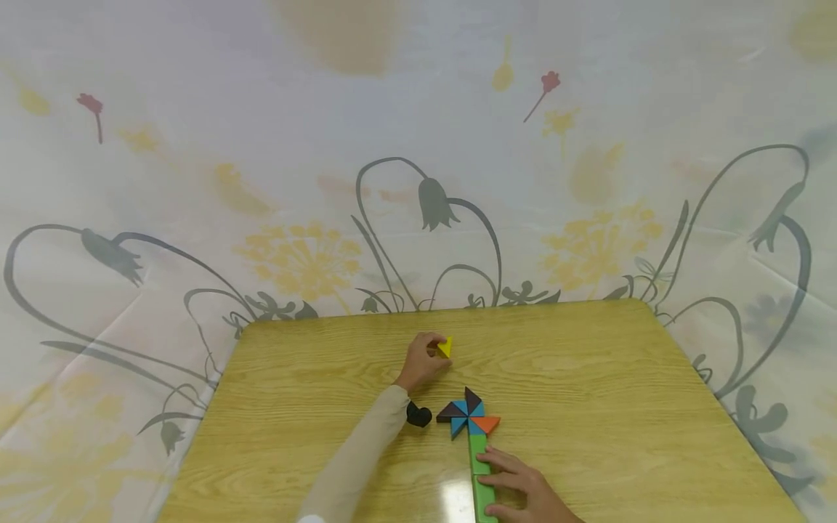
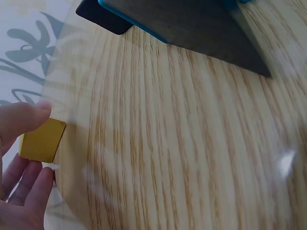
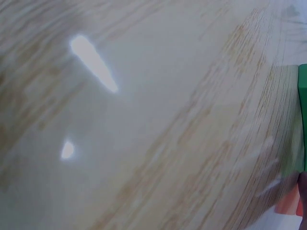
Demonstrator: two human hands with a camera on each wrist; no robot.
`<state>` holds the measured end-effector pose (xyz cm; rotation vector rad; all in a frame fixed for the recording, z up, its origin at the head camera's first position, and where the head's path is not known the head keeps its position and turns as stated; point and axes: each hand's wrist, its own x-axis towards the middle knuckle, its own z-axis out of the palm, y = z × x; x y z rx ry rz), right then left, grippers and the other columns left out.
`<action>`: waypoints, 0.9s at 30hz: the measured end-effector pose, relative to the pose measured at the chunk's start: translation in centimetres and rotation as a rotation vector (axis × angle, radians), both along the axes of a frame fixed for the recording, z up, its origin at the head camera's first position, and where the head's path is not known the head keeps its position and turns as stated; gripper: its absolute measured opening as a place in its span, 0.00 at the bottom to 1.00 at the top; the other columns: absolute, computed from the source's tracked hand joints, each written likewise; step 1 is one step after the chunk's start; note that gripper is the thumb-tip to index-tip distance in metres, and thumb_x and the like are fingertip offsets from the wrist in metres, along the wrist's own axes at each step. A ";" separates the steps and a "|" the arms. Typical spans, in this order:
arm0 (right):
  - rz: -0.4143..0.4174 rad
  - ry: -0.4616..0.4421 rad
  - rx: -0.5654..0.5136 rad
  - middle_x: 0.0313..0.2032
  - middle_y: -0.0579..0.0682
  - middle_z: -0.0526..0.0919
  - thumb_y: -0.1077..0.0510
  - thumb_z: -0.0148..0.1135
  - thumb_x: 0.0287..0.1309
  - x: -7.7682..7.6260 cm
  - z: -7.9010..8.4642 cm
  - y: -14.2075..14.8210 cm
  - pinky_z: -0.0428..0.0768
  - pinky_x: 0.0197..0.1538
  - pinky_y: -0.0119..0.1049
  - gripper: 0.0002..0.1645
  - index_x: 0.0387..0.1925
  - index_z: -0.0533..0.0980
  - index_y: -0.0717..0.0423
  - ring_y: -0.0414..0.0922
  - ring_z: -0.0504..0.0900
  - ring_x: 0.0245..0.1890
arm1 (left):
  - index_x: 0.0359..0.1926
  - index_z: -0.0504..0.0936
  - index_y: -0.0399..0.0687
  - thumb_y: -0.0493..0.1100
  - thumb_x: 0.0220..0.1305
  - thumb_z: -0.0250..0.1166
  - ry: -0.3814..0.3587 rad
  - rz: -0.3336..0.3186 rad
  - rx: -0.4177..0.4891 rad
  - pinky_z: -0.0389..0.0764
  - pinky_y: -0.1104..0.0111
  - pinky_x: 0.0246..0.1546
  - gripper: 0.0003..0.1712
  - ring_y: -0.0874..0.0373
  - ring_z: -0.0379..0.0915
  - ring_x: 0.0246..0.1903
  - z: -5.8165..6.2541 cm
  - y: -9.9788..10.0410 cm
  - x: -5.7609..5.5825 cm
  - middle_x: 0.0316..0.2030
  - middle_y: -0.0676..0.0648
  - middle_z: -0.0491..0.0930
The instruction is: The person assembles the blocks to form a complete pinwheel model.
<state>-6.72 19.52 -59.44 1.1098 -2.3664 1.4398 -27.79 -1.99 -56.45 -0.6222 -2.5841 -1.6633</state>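
Observation:
My left hand [image 1: 421, 363] is near the far side of the table, pinching a small yellow triangular block [image 1: 446, 347] between thumb and fingers. In the left wrist view, the yellow block [image 2: 43, 141] shows at the left edge. Nearer me lies a flat pinwheel of triangular blocks: blue [image 1: 459, 427], dark brown [image 1: 450, 412] and orange [image 1: 487, 423]. A column of green blocks [image 1: 479, 457] runs from it toward me. My right hand [image 1: 526, 488] rests with extended fingers along the column's right side. Only a sliver of green block [image 3: 303, 103] shows in the right wrist view.
The blocks lie on a wood-grain table [image 1: 294, 385]. A black wrist camera [image 1: 420, 415] sits at my left cuff, close left of the pinwheel. A flower-printed cloth [image 1: 405, 240] rises behind the table's far edge and hangs at both sides.

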 end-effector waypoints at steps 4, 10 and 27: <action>0.018 0.019 -0.012 0.59 0.57 0.73 0.60 0.72 0.49 -0.1 -0.1 0.0 0.60 0.64 0.29 0.24 0.51 0.79 0.56 0.46 0.62 0.67 | 0.47 0.78 0.31 0.30 0.52 0.69 0.015 0.009 0.034 0.78 0.59 0.46 0.20 0.45 0.72 0.43 -0.3 0.0 0.0 0.45 0.36 0.73; 0.010 0.008 -0.002 0.59 0.58 0.73 0.59 0.71 0.49 -0.1 0.0 -0.1 0.61 0.63 0.29 0.24 0.51 0.80 0.55 0.46 0.63 0.66 | 0.47 0.78 0.30 0.29 0.51 0.69 -0.011 0.034 0.057 0.80 0.62 0.44 0.20 0.45 0.74 0.42 -0.2 -0.2 0.1 0.45 0.36 0.74; -0.005 -0.036 -0.010 0.59 0.57 0.73 0.61 0.71 0.50 0.2 0.2 -0.2 0.60 0.63 0.29 0.22 0.50 0.80 0.56 0.45 0.63 0.66 | 0.48 0.79 0.33 0.29 0.55 0.67 0.009 -0.007 0.138 0.76 0.61 0.51 0.17 0.44 0.71 0.48 1.8 -2.1 1.9 0.48 0.39 0.72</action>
